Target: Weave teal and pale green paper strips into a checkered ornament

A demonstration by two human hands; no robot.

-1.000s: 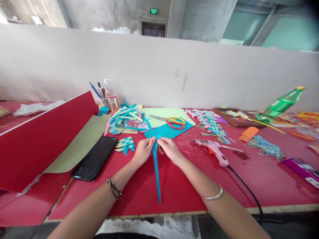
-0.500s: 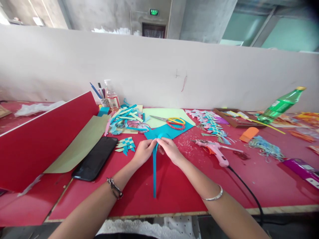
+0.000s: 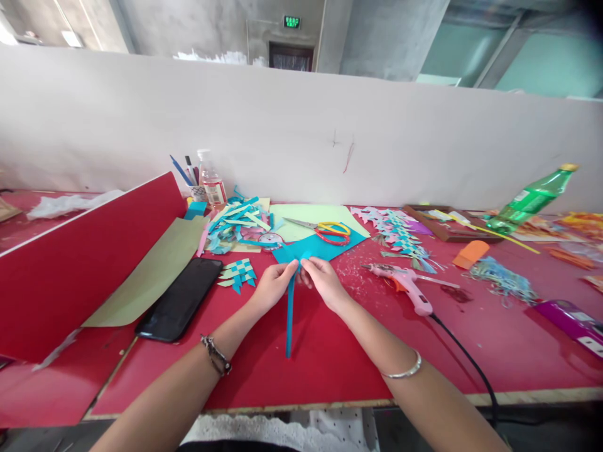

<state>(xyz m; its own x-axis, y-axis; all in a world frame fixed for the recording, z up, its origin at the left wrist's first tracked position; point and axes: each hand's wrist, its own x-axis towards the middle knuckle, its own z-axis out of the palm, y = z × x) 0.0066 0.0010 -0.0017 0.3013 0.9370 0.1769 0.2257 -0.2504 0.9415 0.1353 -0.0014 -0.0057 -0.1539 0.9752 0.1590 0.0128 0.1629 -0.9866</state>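
My left hand (image 3: 276, 284) pinches a narrow blue paper strip (image 3: 289, 320), whose long end hangs down over the red tabletop. Close beside it, my right hand (image 3: 324, 281) is closed with thumb and finger on the same strip near its top. The upper part of the strip blends with the blue paper sheet (image 3: 336, 250) behind, so its fold is hard to make out. On that sheet lie scissors (image 3: 332, 233) with yellow and red handles. A small woven paper piece (image 3: 239, 274) in blue and pale green rests left of my hands.
To the left are a black phone (image 3: 181, 301) and a propped red board (image 3: 94, 257). A heap of paper strips (image 3: 240, 220) lies behind. On the right are a pink glue gun (image 3: 402, 282) with its cord, woven paper fish shapes (image 3: 400, 235) and a leaning green bottle (image 3: 532, 201).
The hanging end of the strip has risen slightly and swung a little left. My fingertips have moved a little apart.
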